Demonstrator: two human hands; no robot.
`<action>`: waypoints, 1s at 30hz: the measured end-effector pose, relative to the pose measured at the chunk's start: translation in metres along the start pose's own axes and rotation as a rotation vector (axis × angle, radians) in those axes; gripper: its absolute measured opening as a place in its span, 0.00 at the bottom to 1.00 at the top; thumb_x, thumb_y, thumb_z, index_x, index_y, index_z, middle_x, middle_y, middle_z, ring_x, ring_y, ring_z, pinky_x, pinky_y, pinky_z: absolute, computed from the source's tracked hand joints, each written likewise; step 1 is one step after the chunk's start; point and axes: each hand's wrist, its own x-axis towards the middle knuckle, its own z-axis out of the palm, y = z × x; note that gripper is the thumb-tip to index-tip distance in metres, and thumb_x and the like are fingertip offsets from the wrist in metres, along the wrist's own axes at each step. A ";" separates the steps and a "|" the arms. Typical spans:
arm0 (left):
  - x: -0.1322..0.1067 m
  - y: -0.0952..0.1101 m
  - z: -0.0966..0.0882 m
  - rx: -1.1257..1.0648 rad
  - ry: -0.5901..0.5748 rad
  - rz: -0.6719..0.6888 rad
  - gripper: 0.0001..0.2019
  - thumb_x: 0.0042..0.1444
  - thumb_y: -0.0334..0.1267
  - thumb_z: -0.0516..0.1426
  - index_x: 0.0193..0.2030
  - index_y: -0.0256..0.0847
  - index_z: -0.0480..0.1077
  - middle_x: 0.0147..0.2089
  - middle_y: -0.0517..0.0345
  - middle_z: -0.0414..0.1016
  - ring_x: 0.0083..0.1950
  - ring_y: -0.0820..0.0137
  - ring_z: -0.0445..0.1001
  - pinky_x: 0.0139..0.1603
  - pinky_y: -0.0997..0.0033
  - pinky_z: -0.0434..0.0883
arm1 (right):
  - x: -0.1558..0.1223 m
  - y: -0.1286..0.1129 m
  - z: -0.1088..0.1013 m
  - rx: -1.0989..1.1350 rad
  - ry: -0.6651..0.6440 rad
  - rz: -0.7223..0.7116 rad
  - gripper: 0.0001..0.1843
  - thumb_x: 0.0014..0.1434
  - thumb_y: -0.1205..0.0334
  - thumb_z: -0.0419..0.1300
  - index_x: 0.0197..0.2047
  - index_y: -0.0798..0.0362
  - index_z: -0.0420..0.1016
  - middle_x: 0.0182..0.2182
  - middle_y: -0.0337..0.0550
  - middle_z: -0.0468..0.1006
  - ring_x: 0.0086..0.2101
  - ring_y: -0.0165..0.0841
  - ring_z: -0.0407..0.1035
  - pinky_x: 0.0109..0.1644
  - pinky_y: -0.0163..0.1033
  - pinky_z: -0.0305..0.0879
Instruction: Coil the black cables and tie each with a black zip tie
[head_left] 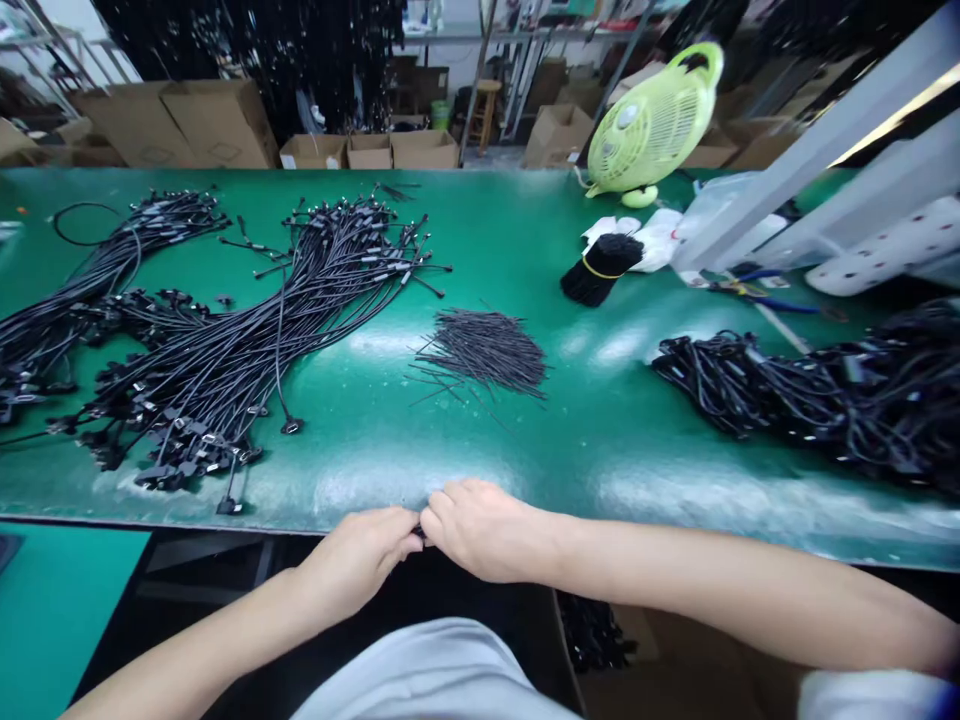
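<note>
At the front edge of the green bench (660,535), the left hand (356,560) and right hand (484,530) curl almost shut, fingertips together on a small dark piece (417,532), mostly hidden between them. Open bench runs ahead to a heap of short black wires (480,352), with tangled cables (795,400) ahead right and long black cables (247,370) ahead left.

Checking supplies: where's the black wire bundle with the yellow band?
In the head view, the bundle lies upper right on the green workbench, just below the lime-green plastic fan.

Cable assy shop: green bench (480,470) w/ wire bundles (225,340), cartons (221,125).
</note>
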 end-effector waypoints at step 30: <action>0.031 -0.018 0.013 -1.172 0.549 -0.097 0.16 0.57 0.49 0.59 0.37 0.34 0.70 0.22 0.66 0.58 0.23 0.79 0.59 0.25 0.76 0.56 | -0.042 0.175 0.030 0.050 0.559 1.146 0.17 0.64 0.60 0.50 0.41 0.57 0.79 0.39 0.54 0.75 0.41 0.42 0.67 0.47 0.47 0.62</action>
